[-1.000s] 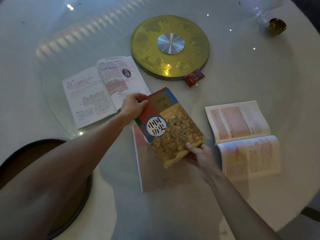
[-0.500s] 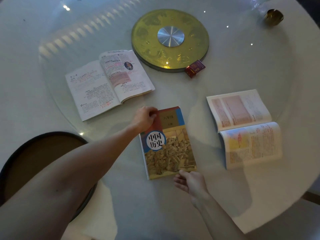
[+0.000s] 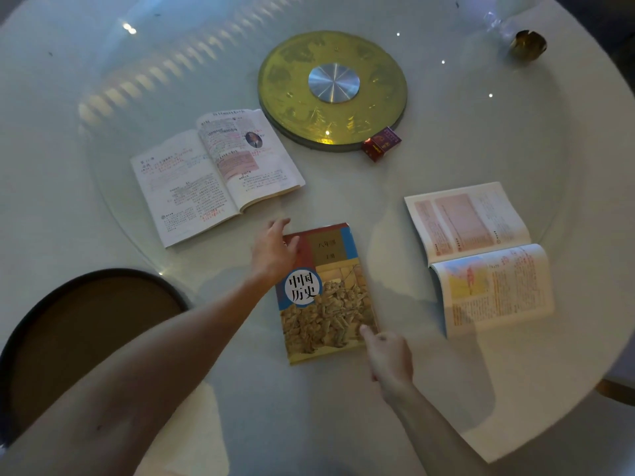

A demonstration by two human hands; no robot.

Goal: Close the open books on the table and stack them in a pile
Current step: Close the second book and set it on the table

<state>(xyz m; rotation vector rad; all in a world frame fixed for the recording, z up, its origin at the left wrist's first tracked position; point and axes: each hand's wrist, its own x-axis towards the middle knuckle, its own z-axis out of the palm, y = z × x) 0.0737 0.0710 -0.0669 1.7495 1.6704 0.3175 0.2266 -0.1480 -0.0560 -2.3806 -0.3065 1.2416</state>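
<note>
A closed history book (image 3: 330, 304) with a red, blue and yellow cover lies flat on the white round table (image 3: 515, 149), front cover up. My left hand (image 3: 273, 250) rests at its top left corner, fingers spread and pointing toward the far side. At the book's lower right corner is my right hand (image 3: 388, 355), a fingertip touching the cover. An open book (image 3: 216, 173) with marked-up pages lies to the upper left. Another open book (image 3: 481, 255) with pink and yellow pages lies to the right.
A gold turntable disc (image 3: 371, 94) with a silver hub sits at the table's centre, a small red box (image 3: 381, 144) against its near rim. A small brass cup (image 3: 527, 44) stands far right. A dark round stool (image 3: 82, 321) is below the table's left edge.
The closed book went from being held tilted above the table to lying flat. My left hand let go of its corner and opened; my right hand slid off its lower edge.
</note>
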